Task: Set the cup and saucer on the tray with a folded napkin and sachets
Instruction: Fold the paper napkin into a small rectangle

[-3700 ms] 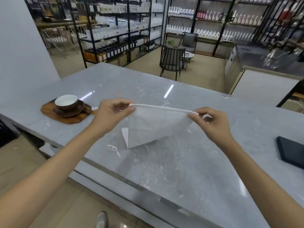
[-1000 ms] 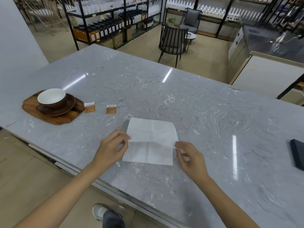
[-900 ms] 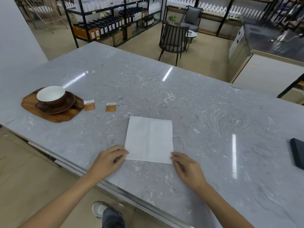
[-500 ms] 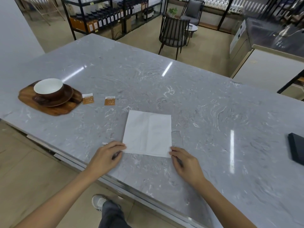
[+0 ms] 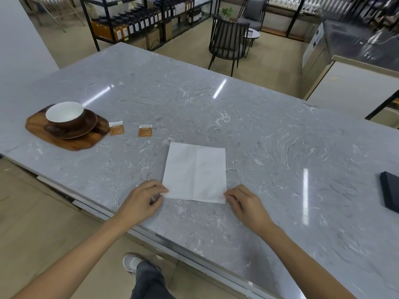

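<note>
The white paper napkin (image 5: 195,173), which I held up in the air seconds ago, now lies folded over on the grey marble tabletop (image 5: 269,130). My left hand (image 5: 143,201) and right hand (image 5: 246,205) pinch its near corners, so one more fold looks due. The two orange sachets (image 5: 145,130), print too small to read, wait beside the wooden tray (image 5: 64,141) carrying the brown cup (image 5: 64,114) and saucer (image 5: 86,129).

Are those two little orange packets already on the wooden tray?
No, both sachets lie on the counter to the right of the tray.
</note>
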Available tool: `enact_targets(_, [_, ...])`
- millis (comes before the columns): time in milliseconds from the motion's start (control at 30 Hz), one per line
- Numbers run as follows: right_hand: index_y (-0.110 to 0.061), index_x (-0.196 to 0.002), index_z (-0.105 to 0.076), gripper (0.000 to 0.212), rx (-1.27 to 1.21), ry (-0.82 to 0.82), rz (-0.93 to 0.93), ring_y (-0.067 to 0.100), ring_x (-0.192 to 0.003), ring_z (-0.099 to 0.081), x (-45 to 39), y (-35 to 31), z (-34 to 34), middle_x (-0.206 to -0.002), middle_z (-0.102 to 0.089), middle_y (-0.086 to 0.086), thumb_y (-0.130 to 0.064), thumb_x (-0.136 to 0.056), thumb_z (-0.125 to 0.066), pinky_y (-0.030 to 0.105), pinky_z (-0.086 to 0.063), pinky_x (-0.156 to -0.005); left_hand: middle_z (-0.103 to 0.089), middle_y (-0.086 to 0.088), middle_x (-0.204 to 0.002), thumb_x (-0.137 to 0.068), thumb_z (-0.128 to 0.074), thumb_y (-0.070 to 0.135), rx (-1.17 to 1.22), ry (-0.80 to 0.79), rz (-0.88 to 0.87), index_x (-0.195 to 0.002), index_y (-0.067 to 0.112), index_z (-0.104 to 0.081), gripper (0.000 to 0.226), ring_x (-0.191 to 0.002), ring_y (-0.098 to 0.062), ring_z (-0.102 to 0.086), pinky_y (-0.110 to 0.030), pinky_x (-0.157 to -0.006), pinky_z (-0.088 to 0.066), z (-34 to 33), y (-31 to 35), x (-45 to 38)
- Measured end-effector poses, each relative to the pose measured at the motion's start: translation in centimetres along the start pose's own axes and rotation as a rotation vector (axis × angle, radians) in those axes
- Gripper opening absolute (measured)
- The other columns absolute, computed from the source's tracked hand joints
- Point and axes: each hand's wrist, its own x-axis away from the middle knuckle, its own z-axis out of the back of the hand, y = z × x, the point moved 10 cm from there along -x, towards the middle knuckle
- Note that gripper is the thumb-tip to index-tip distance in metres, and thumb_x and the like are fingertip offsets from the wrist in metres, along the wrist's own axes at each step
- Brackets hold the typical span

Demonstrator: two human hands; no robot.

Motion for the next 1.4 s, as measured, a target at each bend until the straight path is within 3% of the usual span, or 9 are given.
enact_targets(133, [-0.004,-0.1,-0.077,0.012,0.017,-0.012,0.021,0.022,-0.073,-0.07,0.8,-0.6,-0.7,-0.096,-0.071,0.007,-0.002,-0.09,-0.073,0.032,-0.06,-0.064,-0.07,0.002,-0.102,-0.083,-0.076,-0.002,-0.009,-0.008,0.002,-0.102,0.011,-0.077,0.023,-0.09,-0.018,-0.067,-0.03,-0.081,-0.053,0.1,0.0,-0.1])
enact_targets(433, [-0.008,-0.096,-0.078,0.01,0.012,0.002,-0.009,0.017,-0.078,-0.067,1.6,-0.1,-1.3,-0.093,-0.07,0.003,-0.008,-0.086,-0.079,0.028,-0.059,-0.068,-0.065,-0.001,-0.093,-0.082,-0.073,0.002,-0.084,-0.105,0.037,-0.093,0.01,-0.072,0.013,-0.091,-0.018,-0.056,-0.042,-0.075,-0.056,-0.2,0.0,-0.9])
enact_targets(533, [-0.012,-0.094,-0.077,0.015,-0.004,0.039,-0.076,0.013,-0.079,-0.063,1.1,-0.1,-0.9,-0.097,-0.065,0.002,-0.026,-0.091,-0.073,0.029,-0.058,-0.063,-0.061,0.006,-0.086,-0.082,-0.071,0.022,-0.088,-0.159,-0.005,-0.087,0.016,-0.071,0.008,-0.092,-0.016,-0.051,-0.039,-0.072,-0.055,0.1,0.5,-1.9])
enact_targets(600, [-0.013,-0.103,-0.076,0.026,0.014,0.076,-0.103,0.015,-0.091,-0.064,-0.5,-0.7,-0.8,-0.106,-0.064,0.002,-0.033,-0.097,-0.06,0.031,-0.058,-0.062,-0.063,0.008,-0.092,-0.086,-0.059,0.039,-0.062,-0.147,-0.016,-0.091,0.018,-0.071,0.025,-0.097,-0.015,-0.051,-0.033,-0.077,-0.052,0.6,1.1,-3.4])
enact_targets(700, [-0.011,-0.13,-0.066,0.035,0.109,0.083,-0.124,0.027,-0.124,-0.059,-4.8,-1.8,-1.9,-0.137,-0.062,0.011,-0.028,-0.102,-0.053,0.041,-0.06,-0.088,-0.065,-0.001,-0.126,-0.095,-0.043,0.045,-0.089,-0.142,-0.009,-0.122,0.013,-0.068,0.049,-0.123,-0.02,-0.052,-0.038,-0.098,-0.049,-0.4,2.0,-7.3])
enact_targets(767, [-0.007,-0.146,-0.053,0.045,0.137,-0.011,-0.132,0.031,-0.143,-0.044,-8.1,-2.1,-4.3,-0.155,-0.048,0.014,-0.026,-0.105,-0.049,0.046,-0.044,-0.113,-0.05,-0.006,-0.152,-0.103,-0.043,0.038,-0.15,-0.205,-0.005,-0.145,0.01,-0.052,0.051,-0.146,-0.025,-0.036,-0.039,-0.118,-0.034,-2.8,2.2,-10.2])
enact_targets(833, [-0.006,-0.155,-0.038,0.051,0.15,-0.114,-0.136,0.029,-0.153,-0.027,-10.8,-1.7,-6.8,-0.164,-0.034,0.013,-0.025,-0.108,-0.043,0.047,-0.028,-0.123,-0.031,-0.007,-0.165,-0.107,-0.039,0.031,-0.213,-0.273,-0.017,-0.155,0.009,-0.034,0.054,-0.156,-0.024,-0.017,-0.037,-0.126,-0.017,-5.4,2.0,-12.7])
enact_targets(1033, [-0.017,-0.163,-0.014,0.061,0.24,-0.209,-0.323,0.016,-0.158,-0.006,-11.9,4.3,-9.4,-0.171,-0.011,-0.002,-0.044,-0.109,-0.024,0.038,-0.003,-0.127,-0.004,0.005,-0.171,-0.107,-0.019,0.047,-0.407,-0.341,0.043,-0.162,0.019,-0.007,0.063,-0.158,-0.017,0.002,-0.038,-0.127,0.0,-8.6,-2.7,-14.4])
enact_targets(1400, [-0.019,-0.163,-0.009,0.062,0.287,-0.105,-0.592,0.016,-0.158,-0.004,-10.2,7.7,-7.2,-0.171,-0.006,-0.006,-0.045,-0.108,-0.017,0.039,0.0,-0.127,0.006,0.001,-0.171,-0.099,-0.009,0.059,-0.4,-0.294,0.119,-0.162,0.021,-0.002,0.074,-0.157,-0.016,0.009,-0.043,-0.128,-0.002,-8.3,-5.2,-14.2])
